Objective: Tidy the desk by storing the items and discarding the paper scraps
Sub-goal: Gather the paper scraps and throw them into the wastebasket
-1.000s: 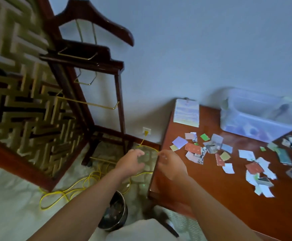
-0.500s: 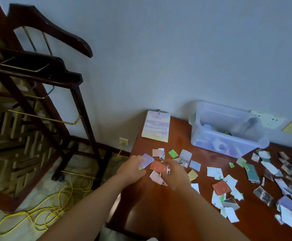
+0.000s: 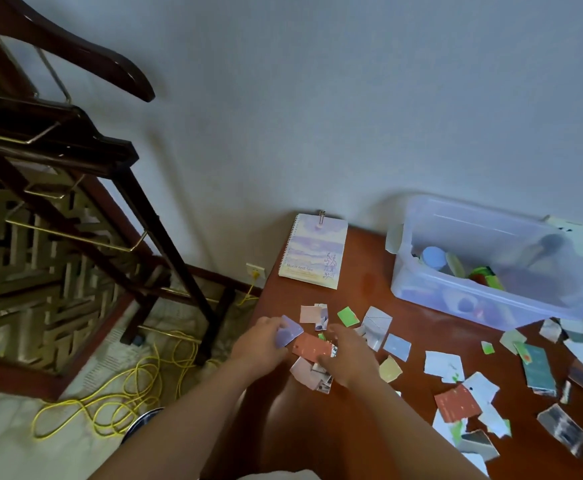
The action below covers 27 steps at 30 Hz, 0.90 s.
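Observation:
Torn paper scraps point(image 3: 454, 403) of many colours lie scattered over the brown desk point(image 3: 369, 296). My left hand point(image 3: 259, 344) pinches a purple scrap point(image 3: 292, 330) at the desk's left edge. Just to its right, my right hand point(image 3: 350, 356) curls its fingers over a small pile of scraps, including a red one point(image 3: 311, 348). A spiral notebook point(image 3: 312, 252) lies flat at the back left corner. A clear plastic storage box point(image 3: 439, 292) with several items inside stands against the wall at the back right.
A dark wooden valet stand point(image 3: 165, 237) stands on the floor left of the desk. Yellow cable point(image 3: 127, 393) coils on the floor below it. The rim of a dark round bin point(image 3: 144, 415) shows beside my left forearm. A wall point(image 3: 318, 116) backs the desk.
Both hands have moved from over the floor bin, left of the desk, onto the scraps on the desk. The view has swung right.

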Motion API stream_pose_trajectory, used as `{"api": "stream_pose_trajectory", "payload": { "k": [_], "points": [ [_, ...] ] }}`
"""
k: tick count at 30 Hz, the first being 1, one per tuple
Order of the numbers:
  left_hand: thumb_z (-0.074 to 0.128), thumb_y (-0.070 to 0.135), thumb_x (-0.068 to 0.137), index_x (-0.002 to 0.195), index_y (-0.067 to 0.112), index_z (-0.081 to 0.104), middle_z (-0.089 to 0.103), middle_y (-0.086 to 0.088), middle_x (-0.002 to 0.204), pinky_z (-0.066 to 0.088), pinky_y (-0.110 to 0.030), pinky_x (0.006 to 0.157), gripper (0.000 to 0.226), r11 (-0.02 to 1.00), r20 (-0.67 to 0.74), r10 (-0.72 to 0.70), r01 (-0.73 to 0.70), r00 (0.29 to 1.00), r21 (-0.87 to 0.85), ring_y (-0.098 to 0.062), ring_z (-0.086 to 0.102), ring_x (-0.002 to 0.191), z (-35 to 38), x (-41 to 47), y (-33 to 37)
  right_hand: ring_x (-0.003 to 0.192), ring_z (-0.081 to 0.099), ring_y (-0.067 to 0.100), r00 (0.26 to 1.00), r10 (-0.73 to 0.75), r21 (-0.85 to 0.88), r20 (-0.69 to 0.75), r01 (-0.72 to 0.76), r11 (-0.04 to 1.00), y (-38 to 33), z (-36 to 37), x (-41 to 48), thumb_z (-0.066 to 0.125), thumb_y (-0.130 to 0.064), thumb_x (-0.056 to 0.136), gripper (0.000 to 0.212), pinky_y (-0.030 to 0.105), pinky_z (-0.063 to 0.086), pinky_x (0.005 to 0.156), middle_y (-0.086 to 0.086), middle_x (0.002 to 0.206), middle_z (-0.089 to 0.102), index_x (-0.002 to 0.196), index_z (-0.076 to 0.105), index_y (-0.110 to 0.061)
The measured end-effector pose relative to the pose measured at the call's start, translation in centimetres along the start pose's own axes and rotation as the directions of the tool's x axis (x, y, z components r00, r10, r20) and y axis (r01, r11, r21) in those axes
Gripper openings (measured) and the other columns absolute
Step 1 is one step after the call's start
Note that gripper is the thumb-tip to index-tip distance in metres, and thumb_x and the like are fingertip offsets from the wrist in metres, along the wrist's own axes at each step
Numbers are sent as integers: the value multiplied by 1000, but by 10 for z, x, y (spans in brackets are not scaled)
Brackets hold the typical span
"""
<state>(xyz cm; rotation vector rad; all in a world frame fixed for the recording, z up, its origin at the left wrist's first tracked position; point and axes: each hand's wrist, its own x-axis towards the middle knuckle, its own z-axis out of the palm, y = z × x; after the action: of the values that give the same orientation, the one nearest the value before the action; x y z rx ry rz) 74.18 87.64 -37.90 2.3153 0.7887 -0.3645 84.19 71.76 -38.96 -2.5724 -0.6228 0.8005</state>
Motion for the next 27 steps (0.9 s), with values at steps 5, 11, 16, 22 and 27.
{"api": "stream_pose_trajectory", "payload": {
  "k": [5,11,16,22,27],
  "points": [
    [63,27,85,130,28,48,46,1,132,49,-34,94,47,994,41,22,-26,999,107,-19,56,113,-2,29,-6,128,47,18,996,79,-150,38,-72,986,-11,13,16,77,-45,75,73,38,47,98,-6,142,48,138,42,-32],
    [69,30,82,143,28,34,36,2,141,48,-33,97,70,969,67,47,-62,997,240,-19,42,127,7,57,-11,130,40,21,986,164,-245,-42,-169,955,-12,30,26,70,-51,80,66,43,50,97,-3,140,42,135,40,-31],
    [70,26,82,138,26,37,38,-2,134,50,-31,90,66,917,69,69,-91,995,389,-21,44,122,13,66,-14,112,53,17,977,191,-184,-92,-205,961,-10,38,35,60,-64,82,59,35,52,85,-2,122,53,125,45,-27],
    [69,23,80,117,22,43,46,-2,118,52,-31,81,44,935,84,77,-101,993,340,-21,52,105,14,67,-20,94,60,13,977,208,-166,-43,-212,963,-10,35,37,56,-63,82,47,30,54,78,-6,100,65,111,62,-27],
    [71,22,78,108,22,43,46,-1,113,53,-34,80,41,957,60,71,-85,996,278,-20,51,99,15,60,-24,98,58,14,987,157,-117,-28,-160,980,-2,38,27,63,-41,86,31,27,51,82,-3,110,62,113,65,-25]
  ]
}}
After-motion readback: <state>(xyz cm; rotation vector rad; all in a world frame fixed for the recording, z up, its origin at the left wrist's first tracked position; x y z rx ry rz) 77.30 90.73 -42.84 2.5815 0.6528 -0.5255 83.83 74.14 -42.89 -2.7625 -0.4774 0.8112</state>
